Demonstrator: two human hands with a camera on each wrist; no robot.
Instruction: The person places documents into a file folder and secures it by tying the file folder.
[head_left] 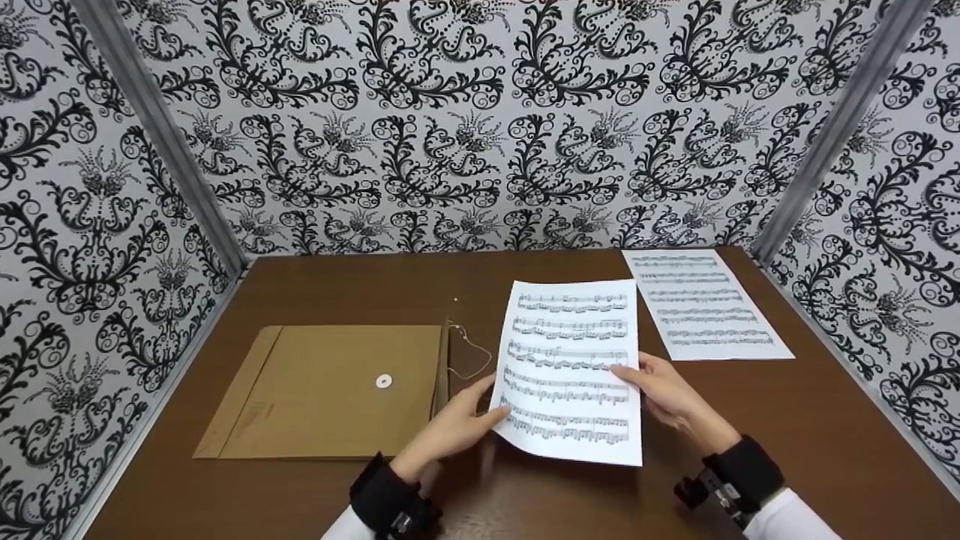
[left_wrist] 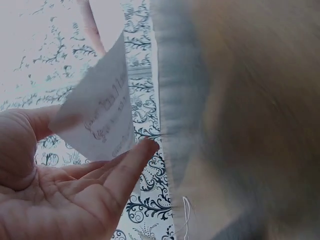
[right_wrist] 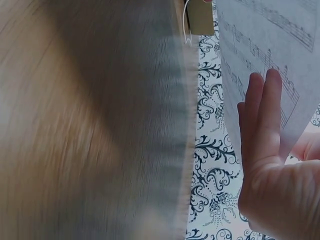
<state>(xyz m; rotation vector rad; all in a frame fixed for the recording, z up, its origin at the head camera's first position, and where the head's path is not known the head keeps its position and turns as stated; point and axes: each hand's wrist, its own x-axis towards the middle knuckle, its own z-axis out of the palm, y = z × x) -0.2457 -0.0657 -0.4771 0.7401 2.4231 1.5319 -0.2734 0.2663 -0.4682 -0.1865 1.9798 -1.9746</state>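
Note:
A sheet of printed music (head_left: 566,367) is held up between both hands over the middle of the table. My left hand (head_left: 456,426) pinches its lower left edge, thumb on the printed face and fingers behind. On the right edge my right hand (head_left: 670,394) grips the page with the thumb on top. In the right wrist view the fingers (right_wrist: 270,110) lie straight along the back of the paper. The left wrist view shows a curled corner of the page (left_wrist: 107,105) between thumb and fingers.
A brown string-tie envelope (head_left: 322,390) lies left on the table, with a white button (head_left: 383,381) and loose string (head_left: 486,364) at its right edge. Another music sheet (head_left: 701,307) lies at the back right. Patterned walls (head_left: 450,127) enclose the brown table (head_left: 360,289).

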